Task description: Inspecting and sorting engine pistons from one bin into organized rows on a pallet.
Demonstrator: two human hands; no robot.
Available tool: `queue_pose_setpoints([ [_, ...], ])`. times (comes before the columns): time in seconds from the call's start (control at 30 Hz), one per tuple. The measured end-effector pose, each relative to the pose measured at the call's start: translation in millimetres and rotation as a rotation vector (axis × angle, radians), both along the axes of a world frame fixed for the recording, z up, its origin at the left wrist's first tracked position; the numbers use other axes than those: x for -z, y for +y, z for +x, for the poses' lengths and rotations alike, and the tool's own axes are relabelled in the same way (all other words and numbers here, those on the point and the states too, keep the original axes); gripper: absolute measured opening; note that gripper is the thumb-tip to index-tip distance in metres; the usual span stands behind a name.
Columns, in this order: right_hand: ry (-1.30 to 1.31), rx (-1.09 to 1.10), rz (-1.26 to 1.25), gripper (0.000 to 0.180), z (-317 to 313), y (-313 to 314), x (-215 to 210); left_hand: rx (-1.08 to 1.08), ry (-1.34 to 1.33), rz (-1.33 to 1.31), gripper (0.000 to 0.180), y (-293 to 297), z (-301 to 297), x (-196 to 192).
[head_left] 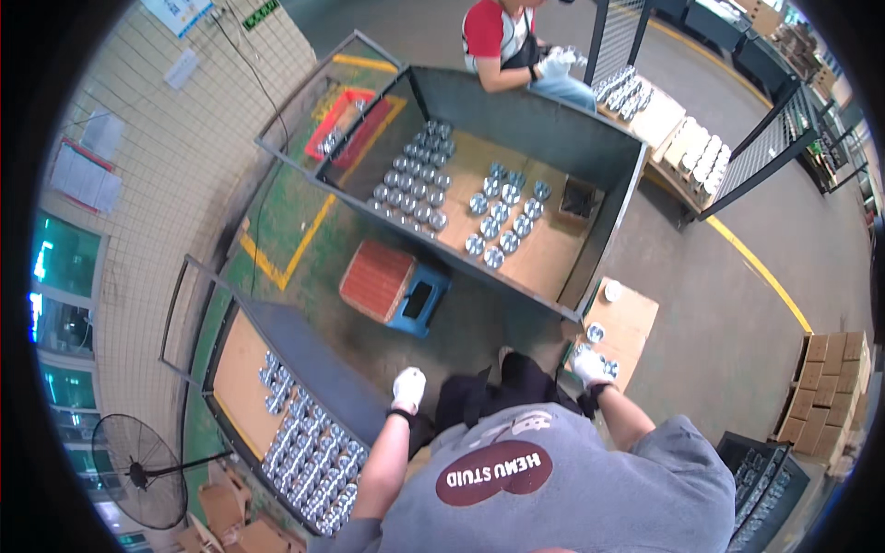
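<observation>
My right hand [586,363], in a white glove, reaches to a small cardboard-covered surface [636,313] at my right. Its fingers curl down at a shiny round metal part [609,368] there; the fingertips are partly hidden. Farther along the same cardboard lie another metal part [595,331] and a pale round piece [612,291]. My left hand [407,388], also gloved, is raised by my left knee with its fingers curled in. Whatever it may hold does not show.
A large grey metal bin [516,101] ahead holds rows of round metal parts on cardboard. At left, another bin [241,355] holds many more. A blue stool [426,300] stands between them. Across the bin a gloved co-worker [498,46] sits. A fan [138,472] stands lower left.
</observation>
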State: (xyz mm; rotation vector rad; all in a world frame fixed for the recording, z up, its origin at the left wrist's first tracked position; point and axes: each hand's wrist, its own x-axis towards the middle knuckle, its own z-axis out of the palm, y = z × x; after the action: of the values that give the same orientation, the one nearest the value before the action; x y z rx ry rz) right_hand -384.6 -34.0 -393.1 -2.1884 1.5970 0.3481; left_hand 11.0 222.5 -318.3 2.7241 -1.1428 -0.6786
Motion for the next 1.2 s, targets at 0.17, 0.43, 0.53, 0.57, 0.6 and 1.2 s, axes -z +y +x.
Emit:
queue_pose_setpoints([
  [0.17,-0.607,0.081,0.171,0.028,126.7,-75.7,-101.3,-0.183,0.079,0.087,0.028,-18.1,65.0,-18.8],
  [0.43,-0.557,0.288,0.126,0.037,236.7,-125.2,-89.4,-0.001,-0.094,0.185,0.033,-175.7,253.6,-49.1],
  [0.53,-0.327,0.392,0.052,0.039,278.8,-131.9,-61.2,0.176,-0.259,0.215,0.047,-268.7,308.1,-41.7],
  [0.57,-0.296,0.408,0.073,0.039,288.9,-135.7,-56.2,0.228,-0.262,0.249,0.054,-301.7,314.8,-40.5],
  [0.6,-0.229,0.489,0.073,0.04,296.9,-138.5,-55.2,0.289,-0.243,0.292,0.056,-339.1,315.9,-42.5],
  [1.2,-0.029,0.748,-0.16,0.023,361.8,-127.0,-6.2,0.848,-0.287,0.756,0.095,-545.7,333.6,336.9],
])
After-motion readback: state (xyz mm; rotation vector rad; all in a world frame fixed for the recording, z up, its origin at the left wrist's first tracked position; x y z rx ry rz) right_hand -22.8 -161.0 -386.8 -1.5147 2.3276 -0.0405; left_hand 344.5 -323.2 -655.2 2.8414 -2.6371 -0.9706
